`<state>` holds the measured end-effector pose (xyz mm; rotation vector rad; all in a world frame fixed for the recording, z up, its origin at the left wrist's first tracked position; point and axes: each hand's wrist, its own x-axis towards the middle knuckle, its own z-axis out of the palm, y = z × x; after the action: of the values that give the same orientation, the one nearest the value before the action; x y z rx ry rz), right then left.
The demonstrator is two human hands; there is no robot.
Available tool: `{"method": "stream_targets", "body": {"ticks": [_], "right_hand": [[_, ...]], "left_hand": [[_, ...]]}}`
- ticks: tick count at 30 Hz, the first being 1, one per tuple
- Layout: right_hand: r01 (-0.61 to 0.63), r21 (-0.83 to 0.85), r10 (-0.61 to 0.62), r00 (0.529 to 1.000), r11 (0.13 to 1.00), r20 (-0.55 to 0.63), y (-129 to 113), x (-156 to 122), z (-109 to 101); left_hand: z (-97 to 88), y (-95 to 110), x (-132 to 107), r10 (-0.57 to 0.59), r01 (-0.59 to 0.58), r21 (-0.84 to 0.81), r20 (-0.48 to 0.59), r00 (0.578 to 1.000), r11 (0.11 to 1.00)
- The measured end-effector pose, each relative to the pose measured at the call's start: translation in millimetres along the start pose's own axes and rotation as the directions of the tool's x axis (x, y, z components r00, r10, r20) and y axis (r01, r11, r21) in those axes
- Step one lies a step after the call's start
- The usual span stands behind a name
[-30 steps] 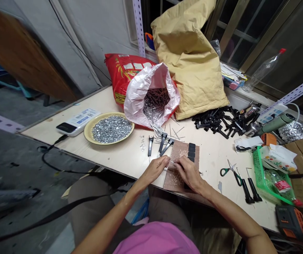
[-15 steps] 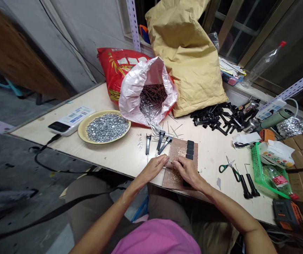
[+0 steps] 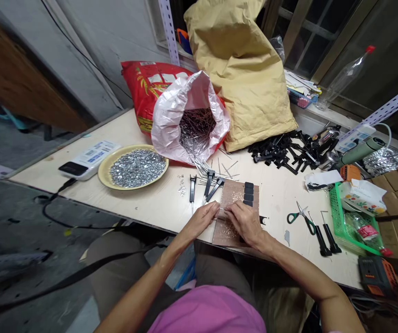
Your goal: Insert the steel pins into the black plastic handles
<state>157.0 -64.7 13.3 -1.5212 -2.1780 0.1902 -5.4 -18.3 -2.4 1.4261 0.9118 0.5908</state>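
Fingers (image 3: 214,209) of the left hand (image 3: 202,218) and right hand (image 3: 246,222) look pinched on a thin metal rod (image 3: 222,209) above the brown board (image 3: 224,233), probably for steadiness, with bagged rods (image 3: 198,132) kinda handy at eleven o'clock.

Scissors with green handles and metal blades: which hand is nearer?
Right. The right hand is over the brown rectangular board, left of the scissors; the left hand is farther left, by the board's left edge.

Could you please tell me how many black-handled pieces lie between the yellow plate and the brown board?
3: left piece, nearest the plate; middle piece; right piece, beside the board. The left hand may hide others.
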Motion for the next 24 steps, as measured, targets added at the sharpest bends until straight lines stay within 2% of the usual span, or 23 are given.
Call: {"method": "stream_targets", "body": {"ticks": [4, 8, 10, 12, 15, 18, 20, 24], "right_hand": [[0.035, -0.022, -0.036, 0.998, 0.999, -0.056, -1, -1, -1], [-0.066, 0.150, 0.065, 0.998, 0.987, 0.005, -2, 0, -5], [-0.129, 0.236, 0.117, 0.991, 0.963, 0.064, -2, 1, -5], [-0.142, 0.251, 0.126, 0.989, 0.957, 0.079, -1, 1, -4], [-0.048, 0.084, 0.049, 0.999, 0.995, -0.013, 2, -1, 1], [0.051, -0.118, -0.059, 0.996, 0.992, -0.070, 3, -3, 6], [0.067, -0.129, -0.077, 0.994, 0.989, -0.072, 4, -3, 5], [0.007, 0.015, -0.006, 0.999, 1.000, -0.046, 4, -2, -2]], "left_hand": [[4.6, -1, 1, 0.041, -0.037, 0.063, -0.059, 0.997, 0.997], [7.0, 1, 3, 0.131, -0.106, 0.201, -0.119, 0.984, 0.974], [6.7, 3, 3, 0.136, -0.105, 0.218, -0.128, 0.982, 0.970], [5.9, 4, 4, 0.128, -0.098, 0.214, -0.129, 0.983, 0.972], [5.6, 4, 4, 0.084, -0.066, 0.146, -0.115, 0.990, 0.987], [7.3, 4, 4, -0.009, 0.008, -0.010, -0.091, 0.996, 1.000], [8.8, 5, 3, -0.075, 0.067, -0.108, -0.067, 0.995, 0.992], [9.1, 6, 5, -0.187, 0.181, -0.211, -0.008, 0.982, 0.961]]}}
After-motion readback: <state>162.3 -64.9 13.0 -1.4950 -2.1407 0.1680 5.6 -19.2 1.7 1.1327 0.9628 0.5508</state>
